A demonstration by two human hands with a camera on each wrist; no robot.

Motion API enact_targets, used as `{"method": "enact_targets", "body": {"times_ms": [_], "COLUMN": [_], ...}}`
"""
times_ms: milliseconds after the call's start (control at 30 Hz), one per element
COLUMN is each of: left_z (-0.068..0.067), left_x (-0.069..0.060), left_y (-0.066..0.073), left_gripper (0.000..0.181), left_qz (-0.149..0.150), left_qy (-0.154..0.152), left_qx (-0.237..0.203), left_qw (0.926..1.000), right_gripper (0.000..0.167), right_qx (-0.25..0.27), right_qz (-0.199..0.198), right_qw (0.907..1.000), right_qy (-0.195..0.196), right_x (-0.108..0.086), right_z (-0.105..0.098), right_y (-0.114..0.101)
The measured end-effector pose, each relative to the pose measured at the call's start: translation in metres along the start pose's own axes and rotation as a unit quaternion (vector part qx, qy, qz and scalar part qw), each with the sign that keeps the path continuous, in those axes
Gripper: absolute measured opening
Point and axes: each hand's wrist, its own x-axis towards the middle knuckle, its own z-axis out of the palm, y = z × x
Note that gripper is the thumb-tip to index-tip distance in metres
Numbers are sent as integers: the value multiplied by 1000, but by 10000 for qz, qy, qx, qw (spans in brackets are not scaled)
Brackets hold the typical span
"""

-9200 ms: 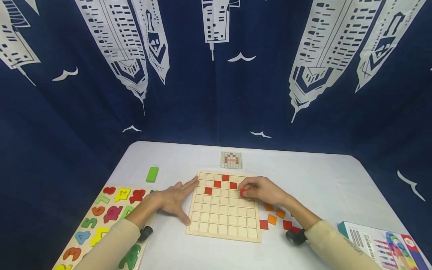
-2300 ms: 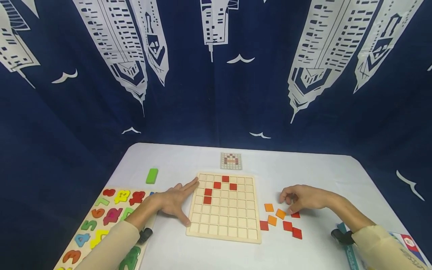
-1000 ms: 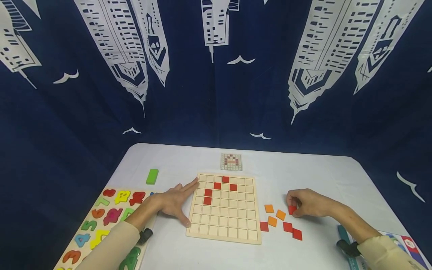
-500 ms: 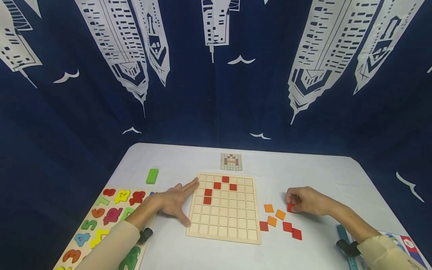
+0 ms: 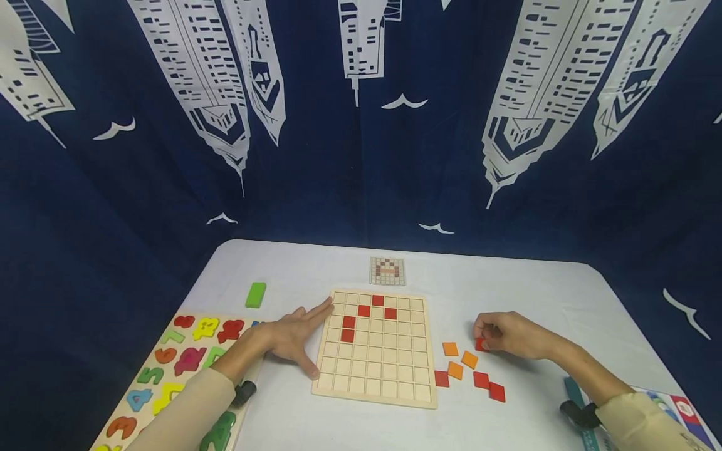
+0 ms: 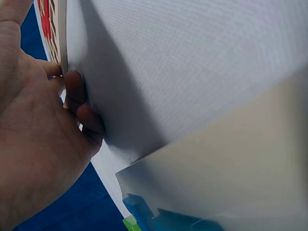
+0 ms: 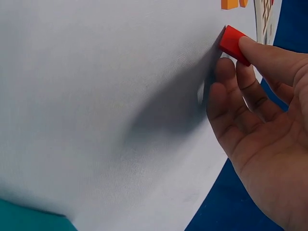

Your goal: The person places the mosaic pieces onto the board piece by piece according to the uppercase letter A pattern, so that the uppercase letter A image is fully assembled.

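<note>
My left hand [image 5: 290, 335] rests at the left edge of a wooden grid board [image 5: 375, 364], thumb and fingers spread along its side. Several red square tiles [image 5: 349, 322] sit in the board's upper cells. To the right of the board my right hand [image 5: 510, 336] pinches a red tile [image 7: 233, 42] between thumb and fingers, just off the white table. Its other fingers are loosely bent. Loose orange tiles [image 5: 469, 359] and red tiles [image 5: 481, 380] lie between that hand and the board. The left wrist view shows the left palm [image 6: 41, 139] and fingertips against the board's edge.
A small pattern card [image 5: 387, 271] lies behind the board. At left are a green block [image 5: 256, 294] and a puzzle board with coloured numbers and letters [image 5: 188, 359], partly under the left forearm. A printed box [image 5: 685, 410] lies at right, partly hidden by the right sleeve.
Since the oldest frame, a red tile has been added in the board's left part. The right hand has moved from board to loose tiles, picked up a red one and shifted slightly left.
</note>
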Motion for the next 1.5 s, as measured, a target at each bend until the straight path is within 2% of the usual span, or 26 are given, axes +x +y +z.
{"method": "enact_targets", "body": {"times_ms": [267,767,1167,1500], "left_z": [1,2,2,1], "left_x": [1,2,0,0], "left_y": [-1,-1,-1,0], "left_gripper": [137,138,137,137], "left_qz": [11,55,66,-1], "left_qy": [-19,-11,7,-8], "left_qx": [49,-14,-121,26], "left_qw": [10000,10000,9999,10000], "right_gripper": [17,12,11,13], "right_qx": [337,652,829,1043], "right_qz": [-30,-138,-265,-428], "right_qw": [9994,9978,9962,9936], "right_qy": [29,7,5,-43], "right_x": [1,6,19,33], "right_z": [0,5,11,18], "right_y": [-5,-15,-35,-43]}}
